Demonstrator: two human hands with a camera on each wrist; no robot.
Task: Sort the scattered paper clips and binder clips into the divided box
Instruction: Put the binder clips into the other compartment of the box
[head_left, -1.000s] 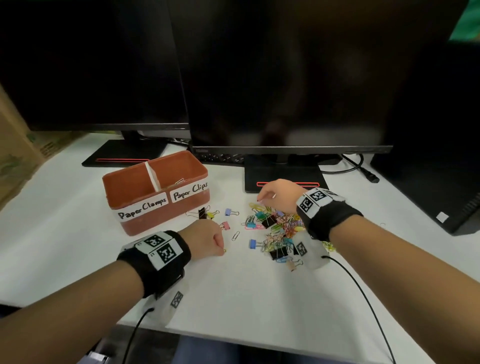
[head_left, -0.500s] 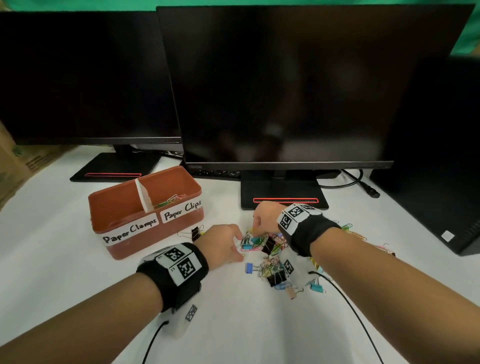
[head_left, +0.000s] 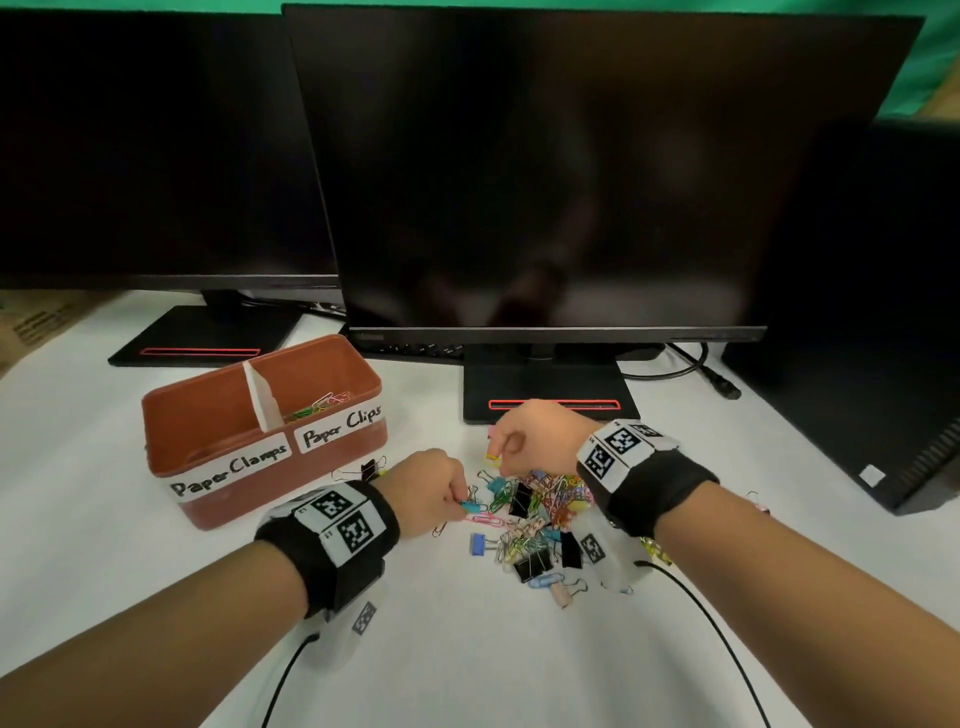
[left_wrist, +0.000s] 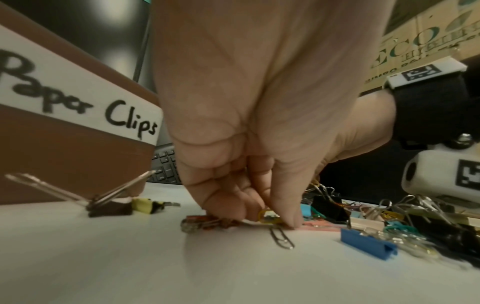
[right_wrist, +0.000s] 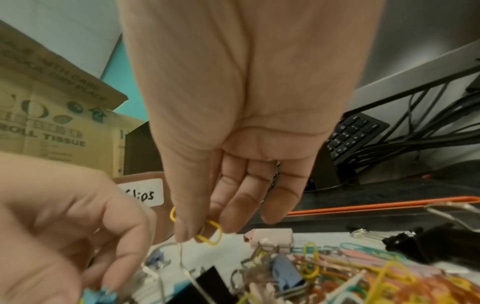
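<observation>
The yellow paper clip (right_wrist: 209, 230) is a thin looped wire pinched between thumb and fingers of the right hand (head_left: 530, 434), above the clip pile (head_left: 535, 519) on the white desk (head_left: 467, 649). The thumb hides part of it; its axis runs obliquely. The left hand (head_left: 431, 488) pinches clips at the pile's left edge; which ones it holds is unclear. The divided box (head_left: 270, 467) stands left.

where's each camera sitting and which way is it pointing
Head: looks forward and down at the divided box and clip pile; both forearms show.
Left wrist: low over the desk, along the left hand pinching paper clips.
Right wrist: along the right hand holding a yellow paper clip.
Shared: the "Clips" label.
</observation>
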